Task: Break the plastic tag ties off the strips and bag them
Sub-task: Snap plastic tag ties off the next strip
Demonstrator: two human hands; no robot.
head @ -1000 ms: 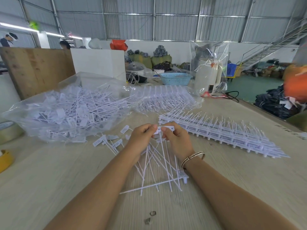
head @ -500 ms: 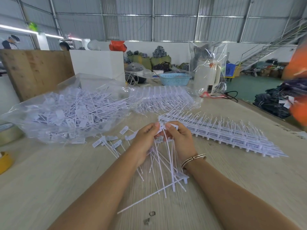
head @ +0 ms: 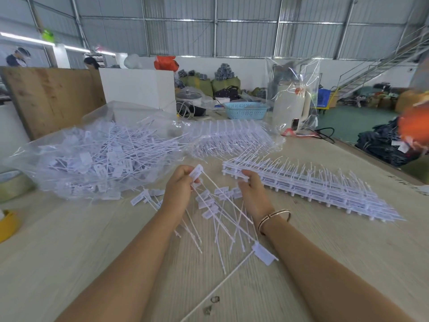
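My left hand (head: 180,188) pinches the flag end of one white plastic tag tie (head: 196,173), whose thin tail slants down to the right. My right hand (head: 253,194), with a bracelet on the wrist, hovers a little to the right with fingers loosely curled and nothing visible in them. Between and below the hands, several loose ties (head: 216,208) lie crossed on the table. A broken-off strip end (head: 264,253) lies beside my right forearm. A clear bag of loose ties (head: 92,159) sits to the left. A stack of uncut strips (head: 313,189) lies to the right.
A second clear bag holding strips (head: 232,138) lies behind the hands. A tape roll (head: 11,182) and a yellow object (head: 7,225) sit at the table's left edge. Farther back stand a blue basket (head: 246,110), a white box (head: 139,87) and a plastic-wrapped appliance (head: 290,105).
My hands, pinched together on the ties before, have pulled apart. The left hand keeps one tie; the rest of the bunch has dropped onto the table.
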